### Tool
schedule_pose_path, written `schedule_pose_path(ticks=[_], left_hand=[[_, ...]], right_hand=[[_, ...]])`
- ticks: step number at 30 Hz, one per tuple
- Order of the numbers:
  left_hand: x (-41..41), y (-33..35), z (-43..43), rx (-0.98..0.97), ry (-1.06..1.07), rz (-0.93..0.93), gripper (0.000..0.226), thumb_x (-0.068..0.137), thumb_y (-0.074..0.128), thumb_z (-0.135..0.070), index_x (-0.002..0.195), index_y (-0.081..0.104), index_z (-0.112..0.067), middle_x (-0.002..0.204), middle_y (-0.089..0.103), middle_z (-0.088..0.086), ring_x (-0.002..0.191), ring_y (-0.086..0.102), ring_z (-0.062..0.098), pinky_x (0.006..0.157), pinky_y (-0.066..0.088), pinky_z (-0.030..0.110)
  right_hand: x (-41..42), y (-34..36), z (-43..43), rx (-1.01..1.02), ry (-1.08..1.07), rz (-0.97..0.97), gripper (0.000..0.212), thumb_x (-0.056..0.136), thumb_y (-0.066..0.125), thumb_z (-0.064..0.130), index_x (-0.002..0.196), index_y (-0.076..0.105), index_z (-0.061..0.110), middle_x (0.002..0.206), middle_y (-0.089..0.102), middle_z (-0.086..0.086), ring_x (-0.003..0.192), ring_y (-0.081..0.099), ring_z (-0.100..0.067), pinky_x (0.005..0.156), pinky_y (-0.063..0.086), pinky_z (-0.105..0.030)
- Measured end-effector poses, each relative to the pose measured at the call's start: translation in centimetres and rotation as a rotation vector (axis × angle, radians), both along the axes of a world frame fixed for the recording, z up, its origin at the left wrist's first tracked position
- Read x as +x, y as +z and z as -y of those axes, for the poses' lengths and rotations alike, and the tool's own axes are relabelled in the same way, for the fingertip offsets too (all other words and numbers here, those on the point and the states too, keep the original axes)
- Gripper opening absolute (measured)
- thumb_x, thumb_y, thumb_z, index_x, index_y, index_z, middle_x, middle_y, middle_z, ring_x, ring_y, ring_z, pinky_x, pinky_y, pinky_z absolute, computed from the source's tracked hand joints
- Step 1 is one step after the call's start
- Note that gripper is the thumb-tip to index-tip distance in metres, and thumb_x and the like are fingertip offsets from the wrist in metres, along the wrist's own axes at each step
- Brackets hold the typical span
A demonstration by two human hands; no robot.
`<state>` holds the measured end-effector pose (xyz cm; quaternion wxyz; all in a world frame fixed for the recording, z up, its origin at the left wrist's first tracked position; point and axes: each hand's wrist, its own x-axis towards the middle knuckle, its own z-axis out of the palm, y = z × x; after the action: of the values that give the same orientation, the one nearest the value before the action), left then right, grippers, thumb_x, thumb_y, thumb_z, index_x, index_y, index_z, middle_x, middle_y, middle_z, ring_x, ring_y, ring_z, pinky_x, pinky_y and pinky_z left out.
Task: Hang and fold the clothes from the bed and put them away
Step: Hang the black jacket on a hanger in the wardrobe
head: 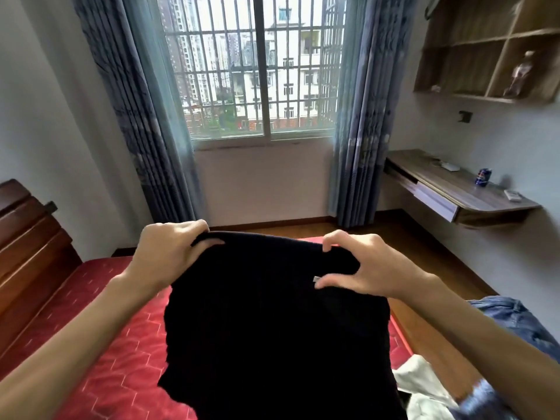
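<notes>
Two hands, one garment. We hold a black garment [272, 322] up over the bed [115, 344], gripped along its top edge, with the cloth hanging down and toward us from both grips.

Left hand [172, 250]: clenched on the garment's upper left corner, thumb in front, fingers behind.

Right hand [360, 268]: pinching the upper right of the same edge, forefinger and thumb closed on the cloth beside a small pale tag [317, 279]; the other fingers curl loosely.

Key relation: the held edge runs across us from left to right, so the garment's long axis drops straight down from it. Both hands sit about level and equally near; neither has the advantage. In our judgement, a fold or a lay-down onto the bed starts from this edge.

Other stock: blue denim [515, 316] and white cloth [424, 386] lie on the bed at our right, near the right forearm.

Not readable: what kind of garment it is, since the black cloth shows no seams or sleeves. Its lower hem is cut off at the bottom of the view. No hanger or wardrobe is in sight.
</notes>
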<state>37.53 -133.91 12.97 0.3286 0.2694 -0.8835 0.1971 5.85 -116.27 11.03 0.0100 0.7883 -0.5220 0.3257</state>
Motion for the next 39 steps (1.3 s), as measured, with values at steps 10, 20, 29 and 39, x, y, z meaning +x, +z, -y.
schedule_pose_path(ticks=[10,20,29,39], left_hand=[[-2.4,3.8,0.1,-0.046,-0.098,-0.151,0.029,0.094,0.043,-0.031,0.094,0.060,-0.008,0.082,0.068,0.007,0.066,0.067,0.036,0.048,0.049,0.041],[-2.6,5.2,2.5,-0.057,-0.140,-0.032,0.047,0.094,0.035,-0.047,0.084,0.062,-0.009,0.071,0.067,0.010,0.066,0.066,0.041,0.054,0.046,0.042],[-6.8,7.4,-1.0,0.004,-0.313,-0.145,0.050,0.091,0.045,-0.050,0.084,0.066,-0.005,0.066,0.066,0.020,0.062,0.065,0.044,0.055,0.048,0.043],[-12.4,11.7,-12.4,-0.006,-0.573,-0.166,0.050,0.092,0.049,-0.050,0.074,0.066,-0.007,0.051,0.056,0.008,0.054,0.060,0.031,0.060,0.046,0.035]], right_hand=[[0.8,-7.2,-1.1,-0.043,-0.489,0.061,0.035,0.084,0.074,0.023,0.103,0.044,0.024,0.085,0.057,0.011,0.074,0.055,-0.011,0.071,0.040,-0.022],[-2.6,-9.5,-7.4,0.034,-0.847,-0.038,0.053,0.079,0.049,0.076,0.094,0.041,0.025,0.066,0.058,0.010,0.054,0.062,-0.020,0.048,0.042,-0.026],[-6.5,-6.3,-17.7,-0.174,-1.042,0.344,0.015,0.089,0.069,0.004,0.083,0.065,0.017,0.079,0.063,0.002,0.078,0.063,0.001,0.075,0.044,-0.013],[6.3,-8.7,-26.0,-0.305,-0.828,0.319,0.007,0.089,0.071,0.021,0.092,0.068,0.016,0.082,0.065,0.010,0.067,0.062,-0.003,0.058,0.052,-0.018]])
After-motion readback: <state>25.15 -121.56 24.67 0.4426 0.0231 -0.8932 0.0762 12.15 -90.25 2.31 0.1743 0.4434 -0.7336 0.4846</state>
